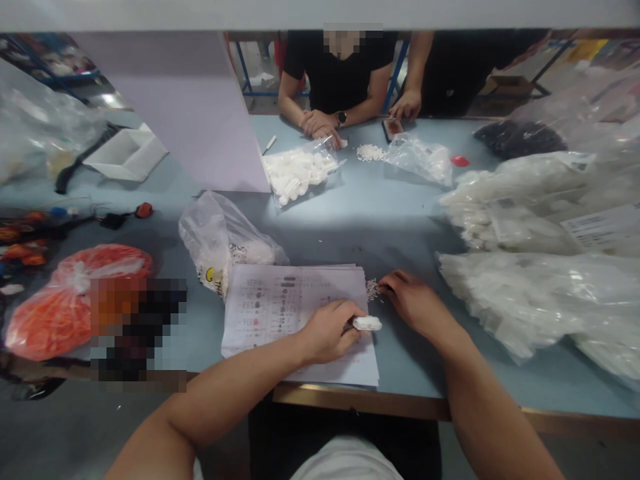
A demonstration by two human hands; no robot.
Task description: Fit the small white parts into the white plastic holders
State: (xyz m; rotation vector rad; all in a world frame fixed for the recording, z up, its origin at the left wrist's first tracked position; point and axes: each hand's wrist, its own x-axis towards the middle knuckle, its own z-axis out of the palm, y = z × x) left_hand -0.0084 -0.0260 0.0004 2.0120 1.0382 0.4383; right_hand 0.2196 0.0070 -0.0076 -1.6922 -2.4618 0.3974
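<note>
My left hand [327, 331] rests over printed sheets [300, 280], its fingers closed round a white plastic piece [367, 323] that sticks out to the right. Just beyond the right edge of the paper lies a small heap of tiny white pieces [373, 289]. The fingertips of my right hand [407, 297] are drawn together at this heap; whether a tiny piece is between them is too small to tell. Behind the sheets a clear plastic bag [210, 230] stands partly open, with more small white pieces inside.
Bags of white parts [530, 293] crowd the right side. To the left lie a bag of orange parts [80, 293] and a white tray [127, 157]. A pale upright panel [195, 120] stands at the back. Across the table, two people are beside a bag of white pieces [300, 170].
</note>
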